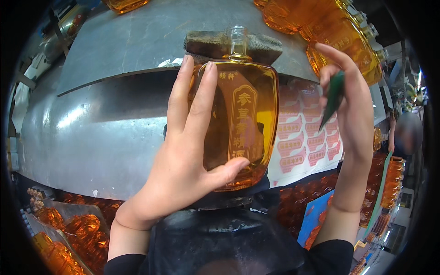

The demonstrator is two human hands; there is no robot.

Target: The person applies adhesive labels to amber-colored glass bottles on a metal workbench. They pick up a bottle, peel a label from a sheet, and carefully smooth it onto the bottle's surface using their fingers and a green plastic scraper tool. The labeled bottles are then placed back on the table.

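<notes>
A flat square-shouldered glass bottle (266, 110) of amber liquid lies tilted in the middle, its clear neck over a dark worn block (266, 48). Gold lettering and a framed label run down its front. My left hand (183, 133) grips the bottle from the left, fingers stretched over its left side and thumb across the lower front. To the right, my raised right hand (353, 101) is apart from the bottle. Its fingers close on a thin dark green pointed piece (335, 94), whose exact kind I cannot make out. Under that hand lies a white sheet of pink labels (293, 142).
More amber bottles (341, 39) crowd the far right of the grey metal table (101, 133); another bottle (123, 4) shows at the top left. Crates of bottles (82, 229) stand low at the left. A blue panel (311, 217) and stacked bottles are at the lower right.
</notes>
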